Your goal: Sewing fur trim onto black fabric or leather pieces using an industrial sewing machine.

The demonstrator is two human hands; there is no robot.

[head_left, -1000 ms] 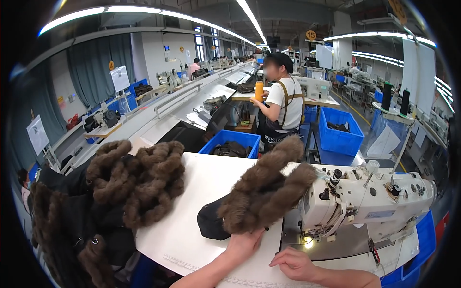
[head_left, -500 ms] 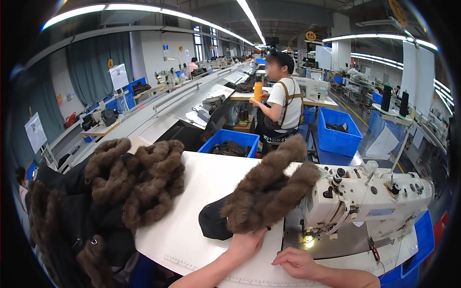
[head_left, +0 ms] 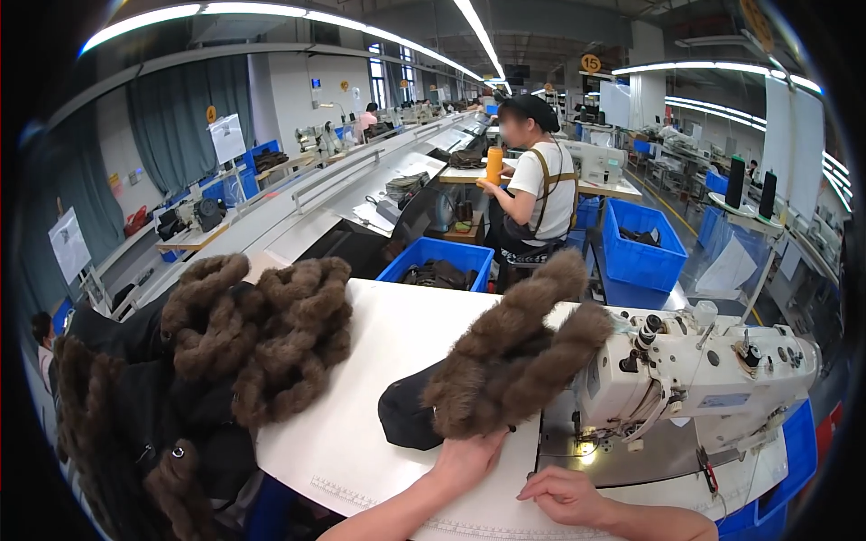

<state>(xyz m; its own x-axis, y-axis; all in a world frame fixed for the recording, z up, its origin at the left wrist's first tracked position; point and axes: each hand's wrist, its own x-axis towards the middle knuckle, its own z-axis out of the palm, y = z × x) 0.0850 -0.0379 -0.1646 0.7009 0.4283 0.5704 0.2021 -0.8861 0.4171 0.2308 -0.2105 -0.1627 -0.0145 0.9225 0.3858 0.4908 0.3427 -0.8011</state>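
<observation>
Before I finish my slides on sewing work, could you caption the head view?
Left hand at a fur-trimmed black piece, right hand near a white sewing machine.

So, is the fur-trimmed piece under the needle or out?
Out: no fabric covers the lit part of the metal plate; the fur-trimmed piece sits mostly to its left, at the left hand.

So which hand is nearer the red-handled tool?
Right. The right hand is left of the red-handled tool; the left hand is farther left, at the brown fur's near edge.
</observation>
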